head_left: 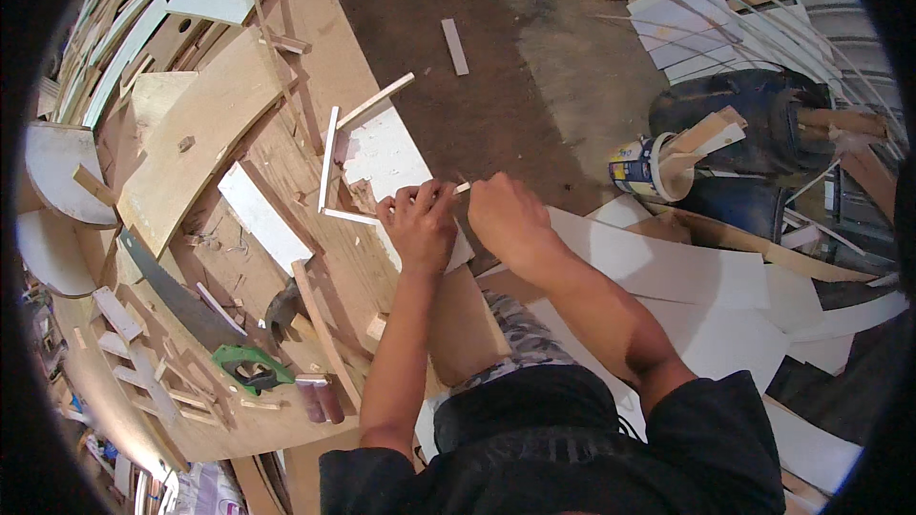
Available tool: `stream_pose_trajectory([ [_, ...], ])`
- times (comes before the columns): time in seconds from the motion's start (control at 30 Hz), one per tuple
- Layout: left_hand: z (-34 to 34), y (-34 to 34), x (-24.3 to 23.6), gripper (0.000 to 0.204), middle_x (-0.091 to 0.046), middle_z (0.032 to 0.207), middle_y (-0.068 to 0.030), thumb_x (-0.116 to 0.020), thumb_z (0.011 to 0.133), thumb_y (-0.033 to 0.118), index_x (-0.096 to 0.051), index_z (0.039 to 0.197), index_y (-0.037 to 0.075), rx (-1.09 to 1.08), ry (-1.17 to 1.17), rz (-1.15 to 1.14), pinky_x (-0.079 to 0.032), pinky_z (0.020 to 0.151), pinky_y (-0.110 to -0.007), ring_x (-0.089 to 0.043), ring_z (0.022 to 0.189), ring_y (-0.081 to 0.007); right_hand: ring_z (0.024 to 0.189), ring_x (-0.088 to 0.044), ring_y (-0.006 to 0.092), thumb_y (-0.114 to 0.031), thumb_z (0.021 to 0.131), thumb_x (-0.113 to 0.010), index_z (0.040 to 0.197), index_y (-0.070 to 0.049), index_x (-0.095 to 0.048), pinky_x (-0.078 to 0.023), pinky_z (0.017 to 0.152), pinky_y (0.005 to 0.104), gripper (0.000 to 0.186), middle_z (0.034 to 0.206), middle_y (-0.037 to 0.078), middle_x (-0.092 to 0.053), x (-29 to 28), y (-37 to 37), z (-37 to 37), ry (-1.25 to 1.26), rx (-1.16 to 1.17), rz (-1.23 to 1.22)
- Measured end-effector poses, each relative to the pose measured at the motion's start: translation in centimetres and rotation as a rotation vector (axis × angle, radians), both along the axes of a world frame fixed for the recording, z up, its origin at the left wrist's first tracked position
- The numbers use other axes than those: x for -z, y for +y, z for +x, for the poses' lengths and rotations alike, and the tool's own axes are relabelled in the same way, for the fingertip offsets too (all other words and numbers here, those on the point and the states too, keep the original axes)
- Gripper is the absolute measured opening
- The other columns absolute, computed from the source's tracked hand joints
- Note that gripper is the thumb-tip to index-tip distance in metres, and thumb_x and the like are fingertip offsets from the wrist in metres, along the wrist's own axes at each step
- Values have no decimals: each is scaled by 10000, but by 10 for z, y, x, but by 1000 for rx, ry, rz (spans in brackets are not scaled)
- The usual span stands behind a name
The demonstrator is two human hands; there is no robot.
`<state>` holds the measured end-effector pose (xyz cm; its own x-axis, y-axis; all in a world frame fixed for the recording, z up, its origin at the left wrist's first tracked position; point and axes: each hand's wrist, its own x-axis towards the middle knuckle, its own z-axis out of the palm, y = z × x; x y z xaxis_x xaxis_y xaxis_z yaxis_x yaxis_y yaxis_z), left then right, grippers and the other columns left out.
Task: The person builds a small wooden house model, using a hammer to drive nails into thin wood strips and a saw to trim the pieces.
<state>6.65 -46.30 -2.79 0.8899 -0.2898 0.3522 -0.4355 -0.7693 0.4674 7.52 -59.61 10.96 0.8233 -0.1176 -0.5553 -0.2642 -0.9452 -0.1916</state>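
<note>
Two hands meet at the bench edge, left hand point(418, 224) curled fingers pressing on a white panel point(386, 160), right hand point(503, 213) pinching a thin white strip point(462, 188) beside it, handsaw point(196, 319) lying well left.

We are in a carpentry workshop. A big plywood bench point(315, 48) fills our left side, strewn with offcuts point(119, 313), wood chips and thin strips. On it lie a handsaw point(191, 310) with a green handle, a hammer point(282, 305) and a half-built frame point(334, 157) of white slats. Stacked boards point(105, 29) lean at the far left. White panels point(687, 272) lie scattered over the bare concrete floor point(534, 48) on our right, more white boards point(706, 29) are piled beyond, and a paint tub point(639, 167) stands beside dark drums point(763, 133) holding wood scraps.
</note>
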Motion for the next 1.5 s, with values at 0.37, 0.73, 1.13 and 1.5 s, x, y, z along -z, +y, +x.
stream_pose_trajectory([
  [0.37, 0, -1, 0, 219, -708, 1091, 81, -763, 835, 148, -794, 1032, 238, -15, -12, 52, -396, 972, -473, -633, 1004, -181, 1058, -744, 448, -138, 1008, -532, 1111, 13, -776, -597, 933, 540, 305, 1080, 286, -748, 3, -14, 2, 20, 60, 17],
  [0.73, -1, 1, 3, 239, -729, 1111, 78, -765, 840, 148, -814, 1046, 259, -52, 26, 31, -400, 991, -487, -647, 1009, -182, 1045, -744, 445, -138, 1003, -534, 1101, 10, -777, -598, 912, 541, 301, 1079, 286, -748, -7, -15, -1, 27, -13, 24],
  [1.13, 0, 1, -4, 287, -723, 1063, 76, -776, 800, 113, -808, 1050, 250, 4, -9, 65, -385, 987, -469, -647, 1009, -180, 1097, -720, 468, -139, 992, -524, 1101, 21, -773, -583, 923, 556, 316, 1151, 293, -727, -3, -12, -3, 49, 104, 90],
  [1.5, 0, 0, 2, 202, -718, 1102, 85, -781, 851, 168, -801, 1037, 243, 6, 7, 69, -391, 962, -467, -649, 995, -175, 994, -757, 437, -107, 993, -572, 1126, 28, -761, -615, 883, 530, 268, 1073, 267, -748, 20, -9, 6, -5, 36, 46],
])
